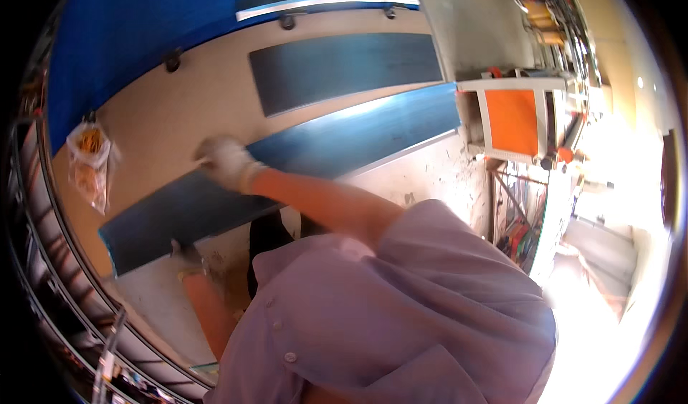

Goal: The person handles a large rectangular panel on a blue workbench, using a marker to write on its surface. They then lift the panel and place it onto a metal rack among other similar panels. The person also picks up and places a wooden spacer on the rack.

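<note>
We have the long blue panel (344,142) nearside of the shorter dark panel (350,71), gloved right hand (226,162) and left hand (188,256) at it, both left of the shorter one, finger grip too blurred to tell.

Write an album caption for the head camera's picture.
Gloved right hand by the far edge of a long dark blue panel, left hand by its near edge, shorter panel beyond.

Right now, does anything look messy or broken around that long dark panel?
A bit messy: the white surface along the near side of the long dark panel has scattered dark marks, perhaps scuffs or dirt. They stand out because the rest is so pale. I can't see anything spilled or broken.
</note>
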Tool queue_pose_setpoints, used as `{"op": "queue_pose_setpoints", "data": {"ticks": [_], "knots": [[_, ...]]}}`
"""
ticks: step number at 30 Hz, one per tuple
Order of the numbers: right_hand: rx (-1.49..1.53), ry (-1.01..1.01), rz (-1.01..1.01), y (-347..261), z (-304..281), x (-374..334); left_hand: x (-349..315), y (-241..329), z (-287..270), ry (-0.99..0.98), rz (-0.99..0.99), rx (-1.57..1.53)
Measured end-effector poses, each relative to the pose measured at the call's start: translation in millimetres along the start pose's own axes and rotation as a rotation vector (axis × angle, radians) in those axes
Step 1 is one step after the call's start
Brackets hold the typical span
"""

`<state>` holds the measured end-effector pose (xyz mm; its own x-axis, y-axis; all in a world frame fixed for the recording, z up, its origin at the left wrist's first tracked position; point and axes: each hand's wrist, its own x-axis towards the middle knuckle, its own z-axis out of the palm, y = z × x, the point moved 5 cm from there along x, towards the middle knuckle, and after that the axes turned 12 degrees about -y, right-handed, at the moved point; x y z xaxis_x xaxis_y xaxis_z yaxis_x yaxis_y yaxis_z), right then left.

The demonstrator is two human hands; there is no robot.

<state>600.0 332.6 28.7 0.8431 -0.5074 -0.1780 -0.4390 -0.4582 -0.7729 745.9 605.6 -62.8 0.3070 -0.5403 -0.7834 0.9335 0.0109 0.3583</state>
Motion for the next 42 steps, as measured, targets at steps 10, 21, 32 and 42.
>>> {"op": "queue_pose_setpoints", "data": {"ticks": [10,21,32,42], "knots": [[-0.320,1.217,1.456,320,-261,-466,-18,25,117,0.950,0.623,1.954],[0.862,0.892,1.222,402,-264,-493,34,-182,336,-0.448,0.670,2.455],[0.519,0.875,1.180,422,-259,-510,74,-178,317,-0.711,0.229,2.055],[1.007,1.161,0.753,398,-226,-513,73,-189,325,-0.595,0.273,2.108]]}}
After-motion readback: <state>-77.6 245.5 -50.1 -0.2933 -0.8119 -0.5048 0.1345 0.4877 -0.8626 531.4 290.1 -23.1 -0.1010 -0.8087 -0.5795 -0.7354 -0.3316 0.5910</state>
